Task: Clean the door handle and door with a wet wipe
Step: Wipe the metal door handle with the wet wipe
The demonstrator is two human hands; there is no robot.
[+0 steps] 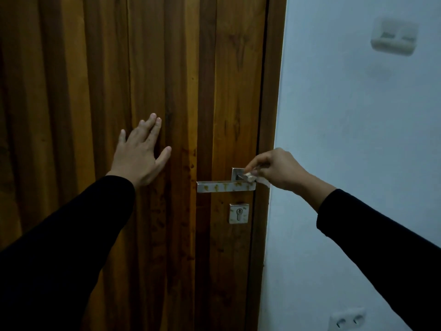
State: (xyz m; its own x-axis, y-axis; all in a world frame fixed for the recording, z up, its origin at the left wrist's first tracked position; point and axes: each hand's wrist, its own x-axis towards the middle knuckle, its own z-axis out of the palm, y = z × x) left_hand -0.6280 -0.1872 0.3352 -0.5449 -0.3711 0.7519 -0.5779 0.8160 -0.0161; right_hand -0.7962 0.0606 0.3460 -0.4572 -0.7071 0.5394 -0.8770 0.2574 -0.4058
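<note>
Under the right hand (274, 172) sits the handle (225, 186), its lever running leftward from the fingertips and spotted with orange-brown stains. Those fingers pinch a small folded wipe (253, 176) against the handle's pivot end — presumably the starting point for wiping along the lever. To the left, the left hand (140, 154) lies flat on the door (167, 68), fingers straight and grasping nothing — likely bracing the panel. Similar stains mark the wood between both hands.

Wooden door (152, 68), seemingly stained handle (222, 186)
</note>
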